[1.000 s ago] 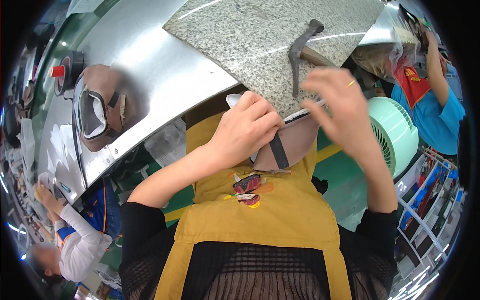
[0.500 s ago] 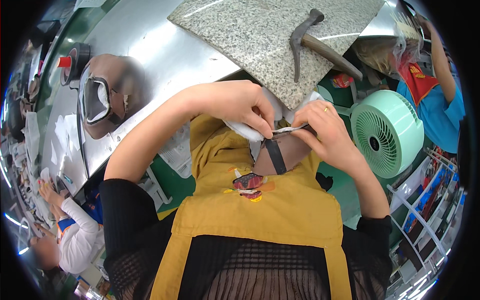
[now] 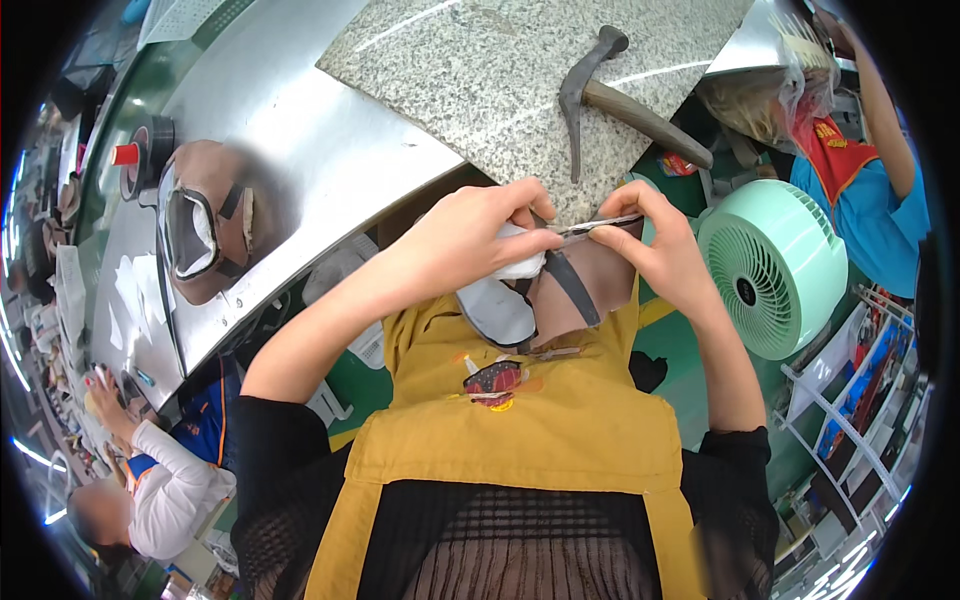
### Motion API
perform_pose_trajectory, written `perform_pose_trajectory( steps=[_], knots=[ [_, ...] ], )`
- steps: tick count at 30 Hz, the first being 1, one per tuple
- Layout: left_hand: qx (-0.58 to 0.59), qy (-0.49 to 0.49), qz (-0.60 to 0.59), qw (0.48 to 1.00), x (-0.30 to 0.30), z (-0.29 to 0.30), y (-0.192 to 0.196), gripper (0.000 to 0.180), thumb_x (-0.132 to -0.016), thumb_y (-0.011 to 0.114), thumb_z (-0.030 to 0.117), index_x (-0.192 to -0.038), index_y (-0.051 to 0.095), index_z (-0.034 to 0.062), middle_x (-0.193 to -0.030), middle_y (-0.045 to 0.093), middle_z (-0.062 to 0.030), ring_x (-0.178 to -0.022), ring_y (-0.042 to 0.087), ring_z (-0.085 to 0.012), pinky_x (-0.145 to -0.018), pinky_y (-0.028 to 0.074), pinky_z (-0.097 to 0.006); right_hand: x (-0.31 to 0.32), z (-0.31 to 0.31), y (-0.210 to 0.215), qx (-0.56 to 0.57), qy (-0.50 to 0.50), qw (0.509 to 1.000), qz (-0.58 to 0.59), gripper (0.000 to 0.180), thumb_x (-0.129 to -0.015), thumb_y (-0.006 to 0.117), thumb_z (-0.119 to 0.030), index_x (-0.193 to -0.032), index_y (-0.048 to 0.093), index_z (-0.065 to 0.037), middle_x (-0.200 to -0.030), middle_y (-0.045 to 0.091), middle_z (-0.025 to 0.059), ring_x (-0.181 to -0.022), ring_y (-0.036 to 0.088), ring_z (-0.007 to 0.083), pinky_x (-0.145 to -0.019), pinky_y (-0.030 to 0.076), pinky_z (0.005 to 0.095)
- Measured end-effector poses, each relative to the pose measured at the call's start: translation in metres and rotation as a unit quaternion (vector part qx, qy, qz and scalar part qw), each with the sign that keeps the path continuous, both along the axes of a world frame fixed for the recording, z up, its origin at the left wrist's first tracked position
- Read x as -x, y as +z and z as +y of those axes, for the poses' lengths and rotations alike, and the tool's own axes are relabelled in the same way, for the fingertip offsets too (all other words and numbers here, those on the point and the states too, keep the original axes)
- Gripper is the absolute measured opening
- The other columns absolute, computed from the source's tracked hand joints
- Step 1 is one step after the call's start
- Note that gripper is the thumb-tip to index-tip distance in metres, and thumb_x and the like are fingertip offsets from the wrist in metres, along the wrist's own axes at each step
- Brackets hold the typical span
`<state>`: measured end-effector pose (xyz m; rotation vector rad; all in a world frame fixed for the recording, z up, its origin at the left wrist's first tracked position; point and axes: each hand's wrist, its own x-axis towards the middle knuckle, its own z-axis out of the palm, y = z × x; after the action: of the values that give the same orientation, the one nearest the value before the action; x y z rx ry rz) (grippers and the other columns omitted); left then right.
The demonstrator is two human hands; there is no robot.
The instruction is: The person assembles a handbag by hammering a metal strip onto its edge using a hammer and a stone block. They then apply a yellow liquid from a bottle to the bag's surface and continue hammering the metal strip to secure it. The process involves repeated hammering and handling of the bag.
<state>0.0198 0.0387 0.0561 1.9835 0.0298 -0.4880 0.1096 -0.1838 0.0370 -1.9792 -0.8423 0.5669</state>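
Over my lap, at the near corner of the stone slab (image 3: 440,60), I hold a brown shoe upper (image 3: 612,272) with a black strip and white padding. My left hand (image 3: 490,228) pinches its top edge and white lining between thumb and fingers. At the other end of that edge, my right hand (image 3: 655,240) grips it with the thumb below and the fingers above. A pale, dark-rimmed oval opening shows under my left hand. A hammer (image 3: 640,112) with a wooden handle lies on the slab beyond my hands.
On the metal table (image 3: 300,120) at left sit a second brown shoe upper (image 3: 240,195), a black roll (image 3: 155,145) and paper scraps (image 3: 135,290). A green fan (image 3: 765,270) stands at right. Other people work at far left and far right.
Both hands have shifted, the right one up towards the slab. The upper has turned and come up, so its pale oval opening now shows more.
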Motion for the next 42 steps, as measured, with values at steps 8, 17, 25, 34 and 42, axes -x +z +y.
perform_pose_trajectory(
  steps=[8, 17, 25, 34, 42],
  knots=[
    [-0.177, 0.066, -0.164, 0.968, 0.005, -0.025, -0.006, 0.014, -0.081, 0.07, 0.021, -0.087, 0.065, 0.0097, -0.082, 0.06, -0.0048, -0.072, 0.062, -0.0258, -0.063, 0.049, -0.035, -0.007, 0.003, -0.003, -0.032, -0.044, 0.998, -0.02, 0.018, -0.076, 0.074, -0.011, -0.087, 0.062, -0.002, -0.092, 0.054, 0.0063, -0.085, 0.057, 0.0198, -0.075, 0.045, 0.0304],
    [-0.248, 0.115, -0.276, 0.922, 0.0, -0.041, -0.016, 0.012, -0.075, 0.072, 0.013, -0.08, 0.062, 0.0098, -0.077, 0.054, -0.0028, -0.074, 0.058, -0.0227, -0.061, 0.046, -0.035, -0.009, 0.004, -0.004, 0.02, -0.043, 0.97, -0.238, 0.017, -0.073, 0.076, -0.014, -0.085, 0.065, -0.007, -0.095, 0.054, 0.005, -0.089, 0.055, 0.0237, -0.075, 0.045, 0.0347],
    [-0.257, 0.131, -0.317, 0.904, 0.006, -0.044, -0.025, 0.012, -0.074, 0.071, 0.009, -0.081, 0.062, 0.0103, -0.08, 0.055, -0.0007, -0.075, 0.056, -0.0212, -0.063, 0.046, -0.033, -0.054, 0.037, 0.013, 0.044, -0.039, 0.908, -0.415, 0.03, -0.079, 0.072, -0.021, -0.104, 0.062, -0.007, -0.103, 0.057, 0.0062, -0.095, 0.055, 0.0266, -0.079, 0.046, 0.0368],
    [-0.252, 0.113, -0.333, 0.902, 0.007, -0.042, -0.032, 0.015, -0.075, 0.07, 0.008, -0.089, 0.066, 0.0126, -0.081, 0.056, 0.0008, -0.077, 0.056, -0.0189, -0.064, 0.045, -0.032, -0.058, 0.044, 0.017, 0.052, -0.053, 0.977, -0.198, 0.03, -0.091, 0.061, -0.023, -0.111, 0.055, -0.003, -0.095, 0.061, 0.011, -0.086, 0.062, 0.0314, -0.072, 0.048, 0.0361],
    [-0.279, 0.037, -0.382, 0.88, 0.009, -0.035, -0.031, 0.031, -0.067, 0.064, 0.009, -0.097, 0.067, 0.0145, -0.085, 0.054, 0.0025, -0.077, 0.053, -0.0165, -0.063, 0.042, -0.03, -0.016, -0.007, 0.08, 0.125, -0.015, 0.989, 0.073, 0.018, -0.096, 0.051, -0.009, -0.111, 0.056, 0.001, -0.094, 0.061, 0.0124, -0.084, 0.06, 0.0239, -0.076, 0.046, 0.0291]
  ],
)
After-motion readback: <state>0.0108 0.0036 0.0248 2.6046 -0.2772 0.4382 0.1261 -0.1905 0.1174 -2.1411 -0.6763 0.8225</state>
